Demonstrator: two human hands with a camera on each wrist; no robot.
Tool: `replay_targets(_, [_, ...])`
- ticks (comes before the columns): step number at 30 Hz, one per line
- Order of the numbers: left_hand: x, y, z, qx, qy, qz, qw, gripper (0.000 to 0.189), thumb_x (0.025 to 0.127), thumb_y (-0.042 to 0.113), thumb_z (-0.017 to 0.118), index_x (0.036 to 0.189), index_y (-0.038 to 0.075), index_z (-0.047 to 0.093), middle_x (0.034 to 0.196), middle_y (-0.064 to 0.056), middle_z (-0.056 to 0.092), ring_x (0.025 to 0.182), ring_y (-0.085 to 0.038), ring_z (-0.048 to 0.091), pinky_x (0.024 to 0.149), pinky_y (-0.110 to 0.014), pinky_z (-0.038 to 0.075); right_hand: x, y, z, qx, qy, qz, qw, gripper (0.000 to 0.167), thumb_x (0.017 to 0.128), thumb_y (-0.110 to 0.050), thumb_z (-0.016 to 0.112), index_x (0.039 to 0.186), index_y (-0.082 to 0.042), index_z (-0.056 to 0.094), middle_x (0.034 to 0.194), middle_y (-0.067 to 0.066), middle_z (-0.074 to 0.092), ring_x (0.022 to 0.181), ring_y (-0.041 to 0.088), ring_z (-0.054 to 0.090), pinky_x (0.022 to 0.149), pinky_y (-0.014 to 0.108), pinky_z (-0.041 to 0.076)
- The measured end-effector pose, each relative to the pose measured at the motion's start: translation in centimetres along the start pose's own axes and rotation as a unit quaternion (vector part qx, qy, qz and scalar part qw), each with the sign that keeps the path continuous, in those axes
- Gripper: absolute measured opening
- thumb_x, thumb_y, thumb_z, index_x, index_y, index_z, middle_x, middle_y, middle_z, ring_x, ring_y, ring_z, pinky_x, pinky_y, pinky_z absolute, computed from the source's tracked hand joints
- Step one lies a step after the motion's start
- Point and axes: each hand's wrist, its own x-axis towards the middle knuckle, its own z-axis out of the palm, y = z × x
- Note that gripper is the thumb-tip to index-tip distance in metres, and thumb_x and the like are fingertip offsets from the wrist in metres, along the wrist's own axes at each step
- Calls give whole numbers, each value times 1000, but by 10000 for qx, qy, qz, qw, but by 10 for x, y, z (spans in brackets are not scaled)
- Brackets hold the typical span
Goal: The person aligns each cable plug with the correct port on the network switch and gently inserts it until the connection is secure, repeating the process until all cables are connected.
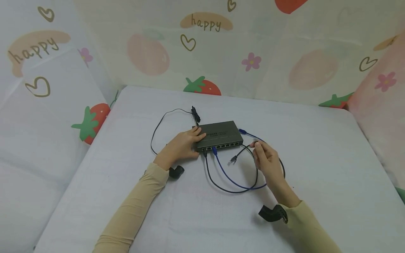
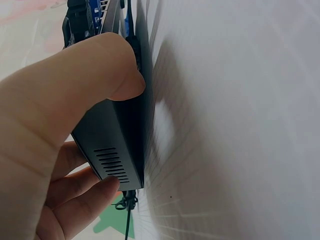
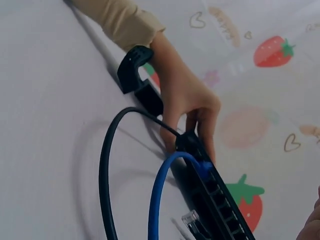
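Observation:
A dark grey network switch (image 1: 219, 135) lies on the white table, its row of ports facing the person. My left hand (image 1: 181, 144) grips its left end, thumb at the front and other fingers over the top and vented side (image 2: 111, 162). A black plug (image 1: 205, 153) and a blue plug (image 1: 214, 151) sit in ports near that end. My right hand (image 1: 269, 160) pinches a thin dark network cable close to a small clear tip. From this cable a loose clear-ended plug (image 1: 233, 160) points down-left, in front of the switch; the right wrist view shows a clear plug (image 3: 191, 220) too.
Behind the switch lies a bundled black cord (image 1: 195, 115), its thin lead looping left. A loose blue plug (image 1: 242, 131) rests off the switch's right end. Black and blue cables (image 1: 234, 186) loop across the table in front. Patterned cloth (image 1: 209, 52) hangs behind the table.

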Motion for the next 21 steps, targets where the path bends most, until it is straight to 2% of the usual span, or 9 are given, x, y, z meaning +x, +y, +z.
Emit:
replay_targets(6, [0,0,1,20,43,34,10000,72,70,24,75,135,6,48,141,-21,39,134,-33,33,104,-44,36,-1,1,4,426,-47,860,9954,28,97,-35,44,94,-10,57,61,-7,40,46,3,29,41,19,22])
replay_targets(11, [0,1,0,10,7,34,10000,72,70,24,75,135,6,48,141,-21,39,134,-33,34,104,-44,36,0,3,10,658,-152,1399,9879,29,97,-35,43,95,-8,54,60,-8,40,45,2,29,42,17,23])
replay_targets(14, [0,1,1,21,19,23,10000,72,70,24,75,135,7,48,141,-21,39,134,-32,34,103,-44,37,1,5,15,750,-218,1753,9814,35,97,-36,43,101,-2,52,61,-8,40,45,2,28,43,17,24])
replay_targets(18, [-1,1,1,40,35,29,10000,72,70,24,75,135,7,48,141,-21,39,134,-33,34,103,-44,37,3,9,24,799,-342,2049,9749,40,98,-34,41,107,4,49,62,-7,39,45,3,27,43,17,24])
replay_targets(21, [-1,1,0,43,25,13,10000,72,70,24,75,135,7,48,141,-21,39,134,-33,34,103,-44,37,5,13,30,840,-416,2158,9719,38,99,-31,40,109,5,49,63,-7,40,45,3,27,43,17,24])
